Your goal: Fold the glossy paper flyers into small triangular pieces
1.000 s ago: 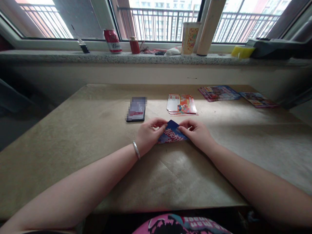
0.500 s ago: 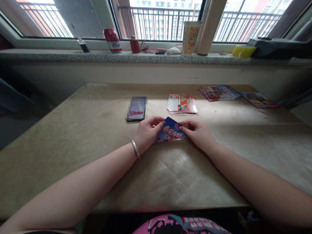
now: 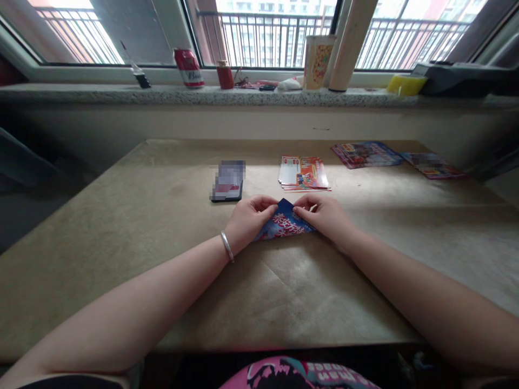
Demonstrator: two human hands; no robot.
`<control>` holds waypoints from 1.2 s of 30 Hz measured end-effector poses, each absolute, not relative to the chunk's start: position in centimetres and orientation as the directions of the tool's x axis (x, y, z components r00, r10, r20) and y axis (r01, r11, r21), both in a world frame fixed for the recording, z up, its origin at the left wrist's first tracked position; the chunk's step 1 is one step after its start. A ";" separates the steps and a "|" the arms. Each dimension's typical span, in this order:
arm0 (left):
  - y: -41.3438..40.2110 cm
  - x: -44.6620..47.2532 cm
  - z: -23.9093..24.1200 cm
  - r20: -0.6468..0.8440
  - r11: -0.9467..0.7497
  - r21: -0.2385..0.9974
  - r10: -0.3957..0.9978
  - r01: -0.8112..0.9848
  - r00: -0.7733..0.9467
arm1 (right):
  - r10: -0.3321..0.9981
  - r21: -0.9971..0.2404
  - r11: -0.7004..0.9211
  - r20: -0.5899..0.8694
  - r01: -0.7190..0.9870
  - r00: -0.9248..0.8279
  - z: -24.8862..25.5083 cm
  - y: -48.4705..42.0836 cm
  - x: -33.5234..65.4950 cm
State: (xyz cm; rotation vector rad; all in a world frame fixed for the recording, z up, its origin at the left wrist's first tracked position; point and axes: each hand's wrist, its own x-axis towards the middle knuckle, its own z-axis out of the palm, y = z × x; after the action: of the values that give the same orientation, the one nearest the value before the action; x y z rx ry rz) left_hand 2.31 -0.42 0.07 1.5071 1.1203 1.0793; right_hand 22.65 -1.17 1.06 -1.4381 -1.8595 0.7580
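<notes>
Both hands (image 3: pixel 250 220) pinch a blue printed paper (image 3: pixel 284 222) over the table (image 3: pixel 227 308)

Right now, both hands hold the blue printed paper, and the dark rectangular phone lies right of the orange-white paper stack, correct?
No: the head view shows the dark phone left of the orange-white stack. The left hand and right hand hold the blue paper.

Blue printed paper (image 3: pixel 284 224) pinched near frame centre
Left hand (image 3: pixel 250 220) and right hand (image 3: pixel 324 217) grip its sides; orange-and-white cards (image 3: pixel 306 173) lie above.
</notes>
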 end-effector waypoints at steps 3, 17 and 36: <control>-0.4 2.3 0.3 0.089 -0.121 0.979 0.978 0.165 0.191 | 0.972 -0.771 0.216 0.112 0.599 -0.207 1.3 -0.4 22.1; 0.1 1.7 0.5 0.106 -0.153 0.947 0.979 0.281 0.174 | 0.967 -0.822 0.218 0.108 0.527 -0.232 2.3 1.1 20.2; -1.5 1.1 1.6 0.407 -0.608 0.399 0.788 0.687 0.462 | 0.973 -0.652 0.201 0.046 0.731 -0.227 1.4 3.2 21.7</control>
State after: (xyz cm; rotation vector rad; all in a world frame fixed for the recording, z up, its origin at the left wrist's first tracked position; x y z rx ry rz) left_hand 1.12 -1.49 1.57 2.5295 1.2900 0.8466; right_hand 21.71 3.23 1.40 -1.5832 -2.0296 0.7118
